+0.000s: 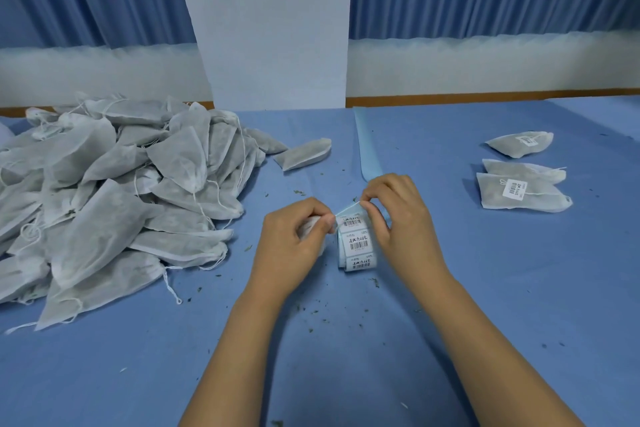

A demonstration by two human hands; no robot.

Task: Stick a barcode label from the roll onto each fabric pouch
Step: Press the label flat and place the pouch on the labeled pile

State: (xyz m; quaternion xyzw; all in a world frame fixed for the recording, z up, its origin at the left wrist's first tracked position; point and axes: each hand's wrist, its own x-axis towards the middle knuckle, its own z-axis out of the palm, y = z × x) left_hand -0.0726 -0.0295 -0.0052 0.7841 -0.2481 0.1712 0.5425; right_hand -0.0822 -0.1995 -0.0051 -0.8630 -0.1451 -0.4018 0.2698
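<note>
- Currently left hand [294,243]: fingers curled round the left side of the label roll [356,246], thumb tip at the edge of the top label [349,221]. What sits inside the fist is mostly hidden.
- Right hand [398,215]: thumb and forefinger pinch the strip edge [355,207] lifted at the top of the roll. Can't tell if that edge is label or backing.
- Roll is between both hands, low over the worktop [485,288], with three printed barcode labels facing the camera.
- Pale blue backing strip [369,146] runs from behind the right hand away across the worktop.
- Lone pouch [304,154], no label visible, lies beyond the left hand, just beside the pile.
- Pouch pile [104,191]: large heap of white drawstring pouches on the left, no labels showing.
- Right side, well apart from the hands: far labelled pouch [519,146] on its own; nearer, labelled pouch [519,198] overlapping a third pouch [524,170] whose label isn't visible.
- Green crumbs [375,282] scattered on the worktop round the hands.
</note>
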